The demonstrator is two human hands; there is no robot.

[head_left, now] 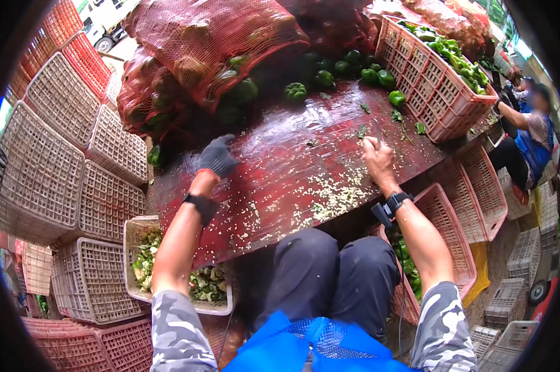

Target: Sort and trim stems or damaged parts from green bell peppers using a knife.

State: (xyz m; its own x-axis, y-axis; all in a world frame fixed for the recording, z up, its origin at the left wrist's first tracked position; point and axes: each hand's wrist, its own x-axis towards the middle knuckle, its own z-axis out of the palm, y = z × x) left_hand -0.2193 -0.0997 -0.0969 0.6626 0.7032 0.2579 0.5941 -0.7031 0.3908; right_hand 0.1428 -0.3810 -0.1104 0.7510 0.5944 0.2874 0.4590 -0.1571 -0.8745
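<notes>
R fingers (371, 149) curled round knife (377, 128). L gloved fingers (223, 144) loosely spread, empty, nr L edge of desk (270, 164); peppers (295, 92) twd far edge.

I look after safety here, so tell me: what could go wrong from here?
The thin, knife-like tool in the bare right hand might nick the dark-grey-gloved left hand if they meet. The glossy green pepper near the left edge of the shiny dark red table could roll off if bumped.
</notes>
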